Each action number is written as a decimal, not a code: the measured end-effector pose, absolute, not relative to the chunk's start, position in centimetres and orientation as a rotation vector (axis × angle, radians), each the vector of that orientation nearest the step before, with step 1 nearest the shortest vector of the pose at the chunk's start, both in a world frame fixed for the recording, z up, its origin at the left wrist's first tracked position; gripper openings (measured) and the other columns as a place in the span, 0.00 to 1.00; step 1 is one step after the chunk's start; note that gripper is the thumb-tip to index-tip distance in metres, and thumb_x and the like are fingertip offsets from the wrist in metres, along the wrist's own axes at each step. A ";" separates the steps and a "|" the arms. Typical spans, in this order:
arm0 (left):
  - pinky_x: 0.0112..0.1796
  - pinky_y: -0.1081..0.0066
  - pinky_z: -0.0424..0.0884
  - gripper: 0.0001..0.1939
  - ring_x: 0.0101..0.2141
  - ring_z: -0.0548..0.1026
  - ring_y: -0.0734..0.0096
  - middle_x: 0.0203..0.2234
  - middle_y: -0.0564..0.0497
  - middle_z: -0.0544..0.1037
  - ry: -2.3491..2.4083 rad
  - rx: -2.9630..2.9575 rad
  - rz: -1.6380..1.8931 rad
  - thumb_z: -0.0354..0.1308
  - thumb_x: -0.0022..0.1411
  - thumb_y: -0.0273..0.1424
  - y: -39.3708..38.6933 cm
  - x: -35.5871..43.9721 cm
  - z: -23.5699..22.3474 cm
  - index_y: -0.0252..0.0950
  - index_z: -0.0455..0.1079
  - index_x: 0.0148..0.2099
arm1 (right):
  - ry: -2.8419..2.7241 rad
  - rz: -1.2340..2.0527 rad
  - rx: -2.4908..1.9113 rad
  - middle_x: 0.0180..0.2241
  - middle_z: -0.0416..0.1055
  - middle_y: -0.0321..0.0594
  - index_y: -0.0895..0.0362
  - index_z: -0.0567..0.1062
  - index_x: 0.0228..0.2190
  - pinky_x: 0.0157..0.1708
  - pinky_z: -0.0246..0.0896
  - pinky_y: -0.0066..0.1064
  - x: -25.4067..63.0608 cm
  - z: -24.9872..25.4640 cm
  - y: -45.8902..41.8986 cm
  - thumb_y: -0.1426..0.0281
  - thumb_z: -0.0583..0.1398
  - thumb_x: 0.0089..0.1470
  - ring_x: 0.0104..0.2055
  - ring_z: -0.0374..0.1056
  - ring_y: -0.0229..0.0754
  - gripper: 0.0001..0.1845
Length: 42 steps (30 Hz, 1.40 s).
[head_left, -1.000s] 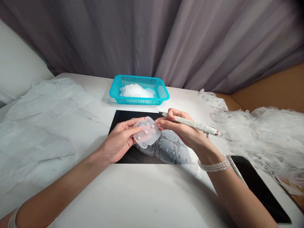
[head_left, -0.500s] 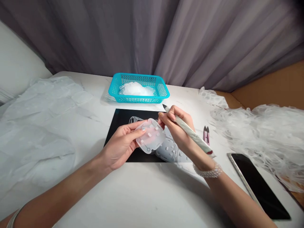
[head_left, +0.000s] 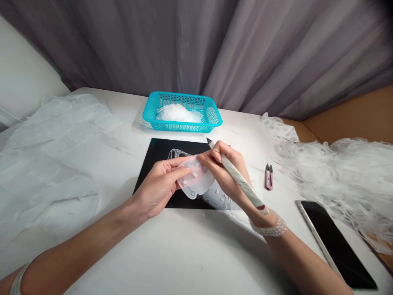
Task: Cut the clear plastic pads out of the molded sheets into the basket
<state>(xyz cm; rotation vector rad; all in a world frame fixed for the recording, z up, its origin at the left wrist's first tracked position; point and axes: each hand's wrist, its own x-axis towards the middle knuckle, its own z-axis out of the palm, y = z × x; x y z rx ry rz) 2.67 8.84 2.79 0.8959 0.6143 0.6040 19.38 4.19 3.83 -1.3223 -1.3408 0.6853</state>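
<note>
Over the black mat (head_left: 146,168), my left hand (head_left: 159,180) grips a thin translucent plastic piece (head_left: 201,184) with small raised bumps, its thumb lying on top. My right hand (head_left: 229,166) pinches the piece's upper right edge between thumb and forefinger. Tucked in that same hand is a long, flat, pale tool (head_left: 242,182) with a dark pointed tip, aimed up and away from the piece. Underneath, on the mat, lie more translucent bumpy pieces (head_left: 216,196) and a clear looped strip (head_left: 175,153), both partly hidden by my hands.
Behind the mat stands a blue basket (head_left: 182,128) holding white translucent pieces. Pink thread snips (head_left: 269,178) and a phone (head_left: 336,241) lie at right, beside a heap of tangled translucent scraps (head_left: 344,180). Translucent sheets (head_left: 52,164) cover the table's left side.
My right hand has moved left and down onto the piece, its fingers now pinching the upper edge. The tool has shifted with it. The view has tilted slightly.
</note>
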 end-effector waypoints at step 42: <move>0.47 0.66 0.74 0.15 0.47 0.78 0.58 0.47 0.43 0.81 0.660 0.987 0.648 0.65 0.61 0.32 9.6 2.3 2.4 0.36 0.79 0.50 | -1.288 1.010 -1.238 0.25 0.67 0.31 0.53 0.56 0.25 0.28 0.55 0.28 20.7 4.8 4.4 0.74 0.63 0.53 0.29 0.62 0.35 0.18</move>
